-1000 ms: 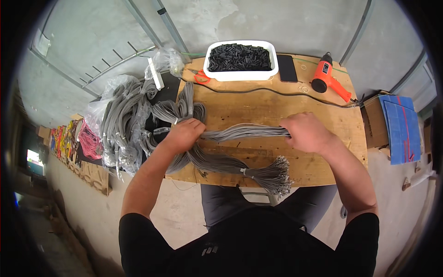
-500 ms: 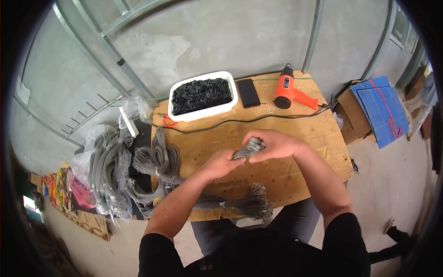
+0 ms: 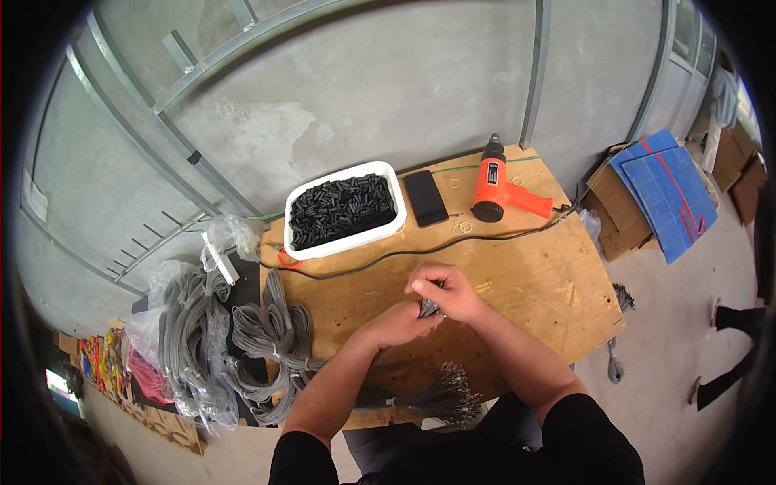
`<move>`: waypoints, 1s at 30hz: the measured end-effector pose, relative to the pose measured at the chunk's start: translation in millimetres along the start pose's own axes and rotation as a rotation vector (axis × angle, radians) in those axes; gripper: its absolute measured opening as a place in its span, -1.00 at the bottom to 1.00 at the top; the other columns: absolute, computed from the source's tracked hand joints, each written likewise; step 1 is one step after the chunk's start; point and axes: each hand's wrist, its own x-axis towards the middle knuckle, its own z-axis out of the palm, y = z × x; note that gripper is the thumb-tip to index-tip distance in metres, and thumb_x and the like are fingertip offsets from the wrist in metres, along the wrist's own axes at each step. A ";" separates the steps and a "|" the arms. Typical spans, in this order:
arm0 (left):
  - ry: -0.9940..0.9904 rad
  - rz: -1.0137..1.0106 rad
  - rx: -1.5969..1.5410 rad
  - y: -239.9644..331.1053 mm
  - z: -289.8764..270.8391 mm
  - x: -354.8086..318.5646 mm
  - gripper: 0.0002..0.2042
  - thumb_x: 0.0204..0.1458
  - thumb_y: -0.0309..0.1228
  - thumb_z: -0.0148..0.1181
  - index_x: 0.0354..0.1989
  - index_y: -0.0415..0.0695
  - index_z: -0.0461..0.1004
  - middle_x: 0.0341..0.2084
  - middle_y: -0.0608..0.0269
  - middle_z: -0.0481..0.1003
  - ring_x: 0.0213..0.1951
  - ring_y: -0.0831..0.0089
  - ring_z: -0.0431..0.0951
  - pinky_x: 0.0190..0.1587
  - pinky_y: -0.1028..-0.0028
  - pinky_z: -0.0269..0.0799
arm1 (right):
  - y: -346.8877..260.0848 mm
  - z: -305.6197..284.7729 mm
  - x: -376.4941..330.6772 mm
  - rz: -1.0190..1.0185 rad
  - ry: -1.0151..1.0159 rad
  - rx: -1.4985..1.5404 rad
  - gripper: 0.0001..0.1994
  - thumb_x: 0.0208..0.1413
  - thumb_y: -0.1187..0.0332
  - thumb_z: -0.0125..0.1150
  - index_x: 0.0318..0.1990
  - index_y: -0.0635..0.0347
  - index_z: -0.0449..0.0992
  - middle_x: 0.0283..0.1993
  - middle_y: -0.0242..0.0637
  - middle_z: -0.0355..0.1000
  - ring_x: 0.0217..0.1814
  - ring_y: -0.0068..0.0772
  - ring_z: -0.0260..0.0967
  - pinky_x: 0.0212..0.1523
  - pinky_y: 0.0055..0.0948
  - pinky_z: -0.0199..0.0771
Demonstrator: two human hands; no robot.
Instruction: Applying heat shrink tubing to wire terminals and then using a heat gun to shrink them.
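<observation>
A bundle of thin grey cables [image 3: 429, 308] is gathered between my hands over the front middle of the wooden table [image 3: 533, 299]. My left hand [image 3: 400, 325] is closed round it from the left. My right hand [image 3: 449, 293] wraps its top end, fingers curled over the tips, so most of the bundle is hidden. Just nearer to me, a second grey cable bundle [image 3: 420, 399] lies on the table, its bare-looking ends fanned out to the right. Coiled grey cables [image 3: 271, 331] are tied in a hank left of my left forearm.
Behind my hands stands a white tray [image 3: 356, 240] of short black tubes, beside a black phone [image 3: 426, 199] and an orange heat gun [image 3: 491, 190]. A black cord [image 3: 388, 257] crosses the table. Bagged cables [image 3: 190, 331] lie left. Blue sheets [image 3: 667, 194] and another person's legs [image 3: 731, 356] are right.
My right hand has turned and closed over the bundle's end, which showed openly before. My view has shifted, and the other person's legs show more at the right.
</observation>
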 end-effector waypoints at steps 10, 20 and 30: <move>-0.018 0.080 -0.843 -61.6 -18.9 -9.3 -0.78 0.38 -0.22 0.04 -0.12 -0.13 0.41 -0.59 0.42 0.26 -0.63 0.62 0.18 -0.56 0.55 0.09 | 15.9 9.9 11.4 0.022 -0.107 0.353 0.01 -0.06 0.17 0.60 0.48 0.16 0.05 0.52 -0.23 0.07 0.40 -0.27 0.25 0.34 -0.26 0.33; -0.093 0.121 -0.123 -30.7 -16.0 -3.7 -0.84 0.18 -0.31 0.30 -0.26 -0.15 0.54 -0.49 0.41 0.49 -0.55 0.59 0.47 -0.47 0.51 0.38 | 14.4 9.8 13.9 -0.155 -0.103 -0.217 -0.72 -0.11 0.45 0.57 -0.19 0.17 0.65 -0.25 -0.30 0.56 -0.22 -0.35 0.55 -0.20 -0.39 0.54; 0.074 -0.040 -0.206 -33.2 -24.4 -8.9 -0.82 0.30 -0.32 0.15 -0.11 -0.17 0.50 -0.55 0.41 0.42 -0.57 0.64 0.37 -0.50 0.56 0.27 | 37.9 7.1 12.2 0.168 0.211 -0.240 -0.74 0.36 0.21 0.20 -0.17 0.28 0.56 -0.35 -0.38 0.54 -0.47 -0.60 0.43 -0.46 -0.46 0.46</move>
